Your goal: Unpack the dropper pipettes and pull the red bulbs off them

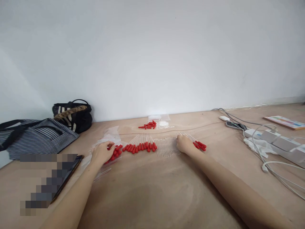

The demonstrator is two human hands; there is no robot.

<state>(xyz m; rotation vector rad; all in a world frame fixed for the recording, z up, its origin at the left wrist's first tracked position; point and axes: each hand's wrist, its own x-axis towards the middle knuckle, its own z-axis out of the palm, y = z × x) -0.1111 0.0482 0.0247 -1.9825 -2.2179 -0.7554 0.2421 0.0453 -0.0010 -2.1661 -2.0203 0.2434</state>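
Observation:
My left hand point(103, 152) is over a pile of red rubber bulbs point(116, 151) lying on a clear plastic bag at the left. Its fingers are curled, with a red bulb showing between them. My right hand point(184, 144) is closed at the right end of a row of thin clear tubes point(166, 147); whatever its fingertips hold is hidden. Left of that row, droppers point(140, 146) lie side by side, each a thin tube with a red bulb at the near end. More red-bulbed droppers point(200, 146) lie just beyond my right wrist.
A small red heap point(149, 125) and a clear bag point(163, 122) lie near the wall. Striped point(43, 136) and black point(83, 117) bags and a dark tablet-like device point(68, 178) are left. A power strip point(278, 141), cables, and a colourful card point(284, 121) are right.

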